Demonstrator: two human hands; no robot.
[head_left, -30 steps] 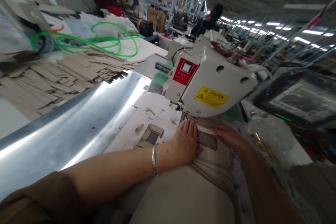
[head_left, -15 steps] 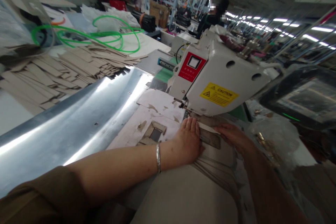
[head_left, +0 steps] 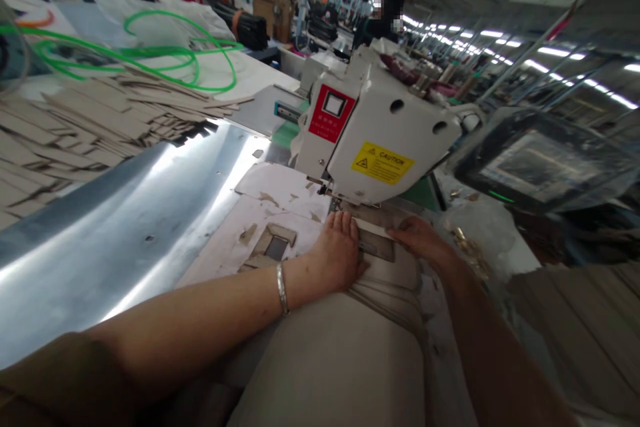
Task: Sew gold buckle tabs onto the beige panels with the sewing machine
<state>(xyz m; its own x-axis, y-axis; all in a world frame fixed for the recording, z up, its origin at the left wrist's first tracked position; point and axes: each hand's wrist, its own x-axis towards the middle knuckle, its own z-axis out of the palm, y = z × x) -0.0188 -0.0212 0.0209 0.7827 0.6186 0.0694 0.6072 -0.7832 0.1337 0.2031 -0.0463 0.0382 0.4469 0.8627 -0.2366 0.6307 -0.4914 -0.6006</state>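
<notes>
My left hand (head_left: 337, 250), a silver bangle on its wrist, lies flat with fingers stretched forward on a beige fabric panel (head_left: 395, 273). Its fingertips are just in front of the needle area of a white industrial sewing machine (head_left: 380, 127). To the right, my right hand (head_left: 420, 237) pinches the end of a pale beige strip (head_left: 374, 231), which lies across the panel beside a darker rectangular patch (head_left: 377, 247). The strip's other end runs toward my left fingers. More beige layers (head_left: 345, 347) drape toward me under both hands.
A shiny metal sheet (head_left: 165, 213) slopes on the left, with many cut beige strips (head_left: 100, 120) behind it. Green tubing (head_left: 200, 83) coils at the back. On the right are a plastic-wrapped control screen (head_left: 545, 163) and a stack of beige pieces (head_left: 580, 320).
The view has swung right, so everything sits further left. The strip, raised at its right end before, now lies flatter against the panel. Both hands keep nearly the same places.
</notes>
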